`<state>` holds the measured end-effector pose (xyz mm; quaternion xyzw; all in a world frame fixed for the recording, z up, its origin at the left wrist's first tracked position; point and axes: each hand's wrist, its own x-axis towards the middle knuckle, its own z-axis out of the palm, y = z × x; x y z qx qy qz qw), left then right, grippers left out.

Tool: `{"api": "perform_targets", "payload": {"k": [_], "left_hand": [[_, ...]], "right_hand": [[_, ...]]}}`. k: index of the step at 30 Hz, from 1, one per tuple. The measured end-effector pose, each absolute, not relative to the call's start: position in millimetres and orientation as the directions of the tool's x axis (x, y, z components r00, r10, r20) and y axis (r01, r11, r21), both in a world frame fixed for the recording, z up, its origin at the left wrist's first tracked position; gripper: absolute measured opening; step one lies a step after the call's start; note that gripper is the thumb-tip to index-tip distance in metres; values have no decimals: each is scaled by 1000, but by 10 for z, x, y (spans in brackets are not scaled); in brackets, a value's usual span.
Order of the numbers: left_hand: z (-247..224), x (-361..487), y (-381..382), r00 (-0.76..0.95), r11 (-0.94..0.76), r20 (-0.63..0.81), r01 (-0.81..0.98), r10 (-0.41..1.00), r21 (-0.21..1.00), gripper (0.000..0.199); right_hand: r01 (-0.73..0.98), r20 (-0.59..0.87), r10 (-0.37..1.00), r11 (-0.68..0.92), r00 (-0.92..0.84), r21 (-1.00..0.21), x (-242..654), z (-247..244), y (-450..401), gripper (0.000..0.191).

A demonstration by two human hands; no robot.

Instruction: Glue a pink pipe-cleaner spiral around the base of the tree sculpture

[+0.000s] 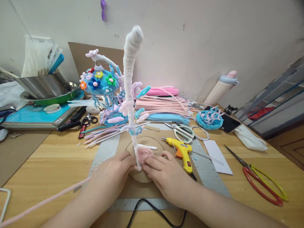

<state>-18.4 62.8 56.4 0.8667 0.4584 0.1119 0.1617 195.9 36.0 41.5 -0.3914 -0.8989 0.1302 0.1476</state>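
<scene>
A tall stem wrapped in white pipe cleaner (130,76) stands on a cardboard sheet (128,191), inside a drawn circle. At its foot lies a flat coil of pink pipe cleaner (144,154), next to a short white branch (149,147). My left hand (116,171) is closed beside the stem's foot, its fingers pinched on the pink pipe cleaner (59,194) that trails behind the wrist to the lower left. Fingers of my right hand (163,172) are pressed together on the coil's right edge. My fingertips are partly hidden.
A yellow glue gun (181,152) lies just right of my right hand, its black cord (152,205) looping in front. Red-and-yellow scissors (258,180) rest farther right. Behind are pipe-cleaner bundles (161,106), white-handled scissors (182,131) and a blue flowered piece (102,80).
</scene>
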Motion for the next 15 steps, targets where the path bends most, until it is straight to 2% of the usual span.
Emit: {"api": "perform_targets", "payload": {"k": [3, 6, 11, 15], "left_hand": [[538, -151, 664, 582, -543, 61, 709, 811, 451, 26], [502, -133, 670, 595, -544, 31, 711, 803, 445, 23], [464, -109, 665, 603, -591, 93, 720, 792, 364, 20], [485, -81, 696, 688, -713, 190, 667, 701, 217, 17]], "right_hand": [[669, 158, 754, 644, -638, -370, 1962, 408, 354, 34], [665, 141, 755, 637, -640, -390, 1979, 409, 345, 37], [649, 177, 753, 641, -633, -410, 2007, 386, 347, 36], [642, 195, 754, 643, -628, -418, 2013, 368, 353, 37]]}}
